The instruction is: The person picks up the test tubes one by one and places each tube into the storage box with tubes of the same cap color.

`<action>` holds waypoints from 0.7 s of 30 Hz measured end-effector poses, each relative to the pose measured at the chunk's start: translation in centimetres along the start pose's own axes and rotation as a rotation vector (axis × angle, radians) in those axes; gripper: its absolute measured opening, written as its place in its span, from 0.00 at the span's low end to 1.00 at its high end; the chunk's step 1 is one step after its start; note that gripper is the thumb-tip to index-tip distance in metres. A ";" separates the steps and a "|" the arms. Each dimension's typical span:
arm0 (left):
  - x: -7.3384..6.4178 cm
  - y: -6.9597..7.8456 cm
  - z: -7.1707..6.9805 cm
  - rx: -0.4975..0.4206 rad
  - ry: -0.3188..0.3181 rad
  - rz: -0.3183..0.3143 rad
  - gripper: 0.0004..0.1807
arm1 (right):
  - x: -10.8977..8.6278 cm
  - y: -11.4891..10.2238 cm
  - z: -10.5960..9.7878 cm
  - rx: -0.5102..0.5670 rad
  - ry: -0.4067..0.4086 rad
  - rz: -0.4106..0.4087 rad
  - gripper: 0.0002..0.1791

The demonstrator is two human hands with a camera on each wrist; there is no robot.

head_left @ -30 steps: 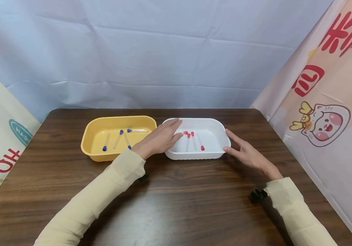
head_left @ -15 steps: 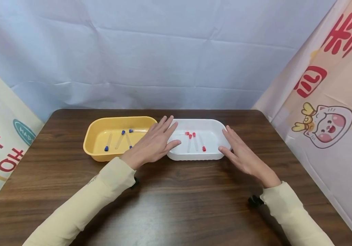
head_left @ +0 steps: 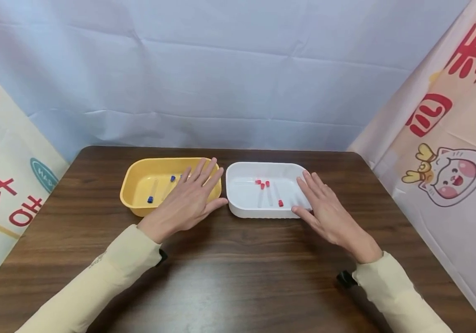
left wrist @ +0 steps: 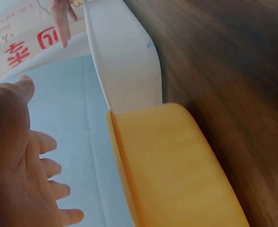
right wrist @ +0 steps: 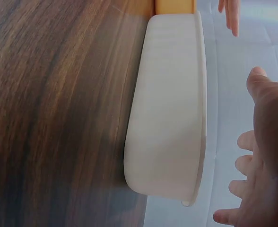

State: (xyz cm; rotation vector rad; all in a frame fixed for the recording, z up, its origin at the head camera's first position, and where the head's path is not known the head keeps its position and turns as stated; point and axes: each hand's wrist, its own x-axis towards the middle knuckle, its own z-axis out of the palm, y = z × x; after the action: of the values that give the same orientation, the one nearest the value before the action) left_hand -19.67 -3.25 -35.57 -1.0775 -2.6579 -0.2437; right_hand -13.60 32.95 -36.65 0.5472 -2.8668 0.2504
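Observation:
My left hand, fingers spread and straight, hovers over the right part of the yellow basin and holds nothing. Clear tubes with blue caps lie in that basin, some of them hidden by the hand. Beside it stands the white basin, with several clear tubes with red caps on its floor. Above the white basin's right end is my right hand, its fingers extended and nothing in its grasp. In both wrist views the hands appear apart from the basin rims.
Both basins stand side by side toward the back of a dark wooden table. A pale cloth hangs behind the table. Printed sheets with red characters hang at the left and right.
My left hand has moved left, from the white basin's left rim to above the yellow basin. The right hand has let go of the white basin's right rim. The view has shifted slightly.

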 end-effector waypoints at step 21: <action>-6.6 -4.6 -1.9 0.037 0.061 -0.073 0.39 | -2.2 2.0 -0.7 -0.104 0.046 -0.034 0.41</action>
State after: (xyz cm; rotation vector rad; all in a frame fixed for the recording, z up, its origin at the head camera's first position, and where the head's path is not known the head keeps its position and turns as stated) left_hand -18.01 -11.32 -36.02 -0.9475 -2.6396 -0.2369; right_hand -12.21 35.65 -36.79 0.5616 -2.8045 0.1058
